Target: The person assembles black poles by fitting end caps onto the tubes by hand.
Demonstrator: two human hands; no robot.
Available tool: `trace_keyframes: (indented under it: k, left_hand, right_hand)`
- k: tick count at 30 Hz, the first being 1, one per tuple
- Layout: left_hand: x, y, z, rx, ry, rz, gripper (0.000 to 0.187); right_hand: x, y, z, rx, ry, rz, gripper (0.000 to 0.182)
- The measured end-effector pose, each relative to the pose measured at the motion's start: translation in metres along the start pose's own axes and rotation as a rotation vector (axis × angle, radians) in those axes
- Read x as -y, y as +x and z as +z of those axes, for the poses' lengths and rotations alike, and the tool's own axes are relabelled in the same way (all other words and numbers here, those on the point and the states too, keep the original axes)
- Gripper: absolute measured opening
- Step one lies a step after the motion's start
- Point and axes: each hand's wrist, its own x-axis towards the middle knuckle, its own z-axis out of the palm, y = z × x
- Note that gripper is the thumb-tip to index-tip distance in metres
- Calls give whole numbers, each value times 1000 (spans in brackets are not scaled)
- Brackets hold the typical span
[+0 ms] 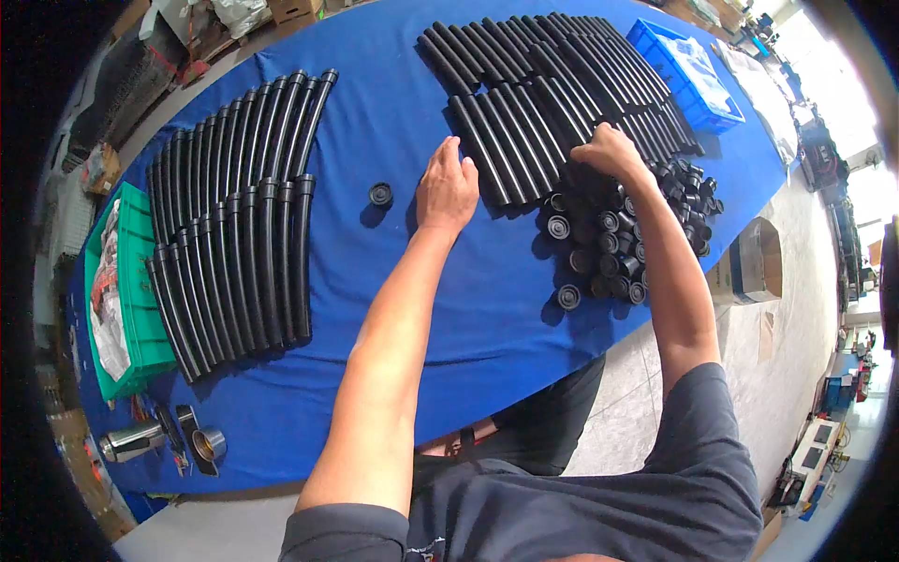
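My left hand (448, 187) is over the blue cloth, its fingers stretched out, holding nothing. It lies just left of a stack of plain black tubes (501, 140), laid side by side in layers. My right hand (611, 152) is at the right part of this stack, with curled fingers; what is between them is hidden. Below it spreads a heap of black round caps (613, 244), partly covered by my right forearm. One single black cap (379, 194) sits on the cloth left of my left hand.
Capped black tubes (239, 215) lie in two rows at left. Beside them is a green crate (154, 290); a blue crate (721, 112) stands at far right. A metal cylinder (133, 440) and tape roll (208, 443) lie near the front left edge. A cardboard box (757, 260) is on the floor.
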Motion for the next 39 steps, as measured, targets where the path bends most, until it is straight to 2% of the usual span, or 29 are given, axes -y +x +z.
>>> trace_keyframes:
  k: [3,6,9,15,18,21,27,28,31,33,37,39]
  left_hand:
    - [0,1,0,-2,7,24,42]
    - [-4,1,-4,77,-1,-5,39]
    - [5,1,1,66,134,111,36]
    - [0,-1,-2,86,127,99,38]
    - [-1,0,-2,82,119,109,38]
    - [-2,-1,-4,87,136,90,38]
    - [2,2,-2,-1,-70,-46,36]
    - [4,2,-4,-23,-103,-40,36]
    - [6,5,-5,-72,-221,-39,36]
    - [7,5,-10,-82,-306,-68,36]
    - [9,7,-12,-88,-328,-50,36]
    - [13,7,-9,-80,-322,-41,36]
  right_hand:
    - [3,0,-4,65,-9,26,59]
    - [3,-1,0,-14,-36,11,59]
    - [2,1,0,-1,-36,7,59]
    - [5,1,-5,87,-31,35,58]
    - [-3,2,7,-58,-57,3,60]
    - [-6,3,13,-78,-86,-4,58]
    - [-7,-5,8,-170,-72,-22,48]
    - [0,-15,-2,-156,-47,0,46]
    - [7,-64,-14,-237,72,-167,38]
    - [24,-120,-23,-191,133,-236,37]
    - [43,-231,-19,102,320,-317,41]
    - [43,-273,0,194,402,-287,45]
